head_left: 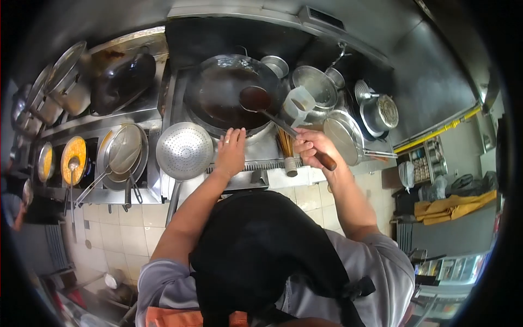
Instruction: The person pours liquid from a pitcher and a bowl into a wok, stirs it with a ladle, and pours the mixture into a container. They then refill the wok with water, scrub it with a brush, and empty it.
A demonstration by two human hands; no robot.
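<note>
My right hand point(316, 146) is wrapped round the wooden handle of a ladle point(255, 100), whose dark bowl is over the wok. A large dark wok point(210, 95) sits on the burner before me, with a shiny dark surface inside. At its near rim lies my left hand point(232, 151), fingers stretched out and a ring on one of them. Just left of that hand rests a perforated metal strainer point(184, 150). Between my hands a bamboo wok brush point(286, 150) stands at the stove's front.
A translucent plastic jug point(298, 107), a metal bowl point(315, 87) and a round mesh sieve point(343, 137) crowd the right side. Further left are a pan of orange-yellow food point(74, 152), stacked mesh strainers point(125, 148) and another wok point(123, 84). Part of another person point(12, 210) shows far left.
</note>
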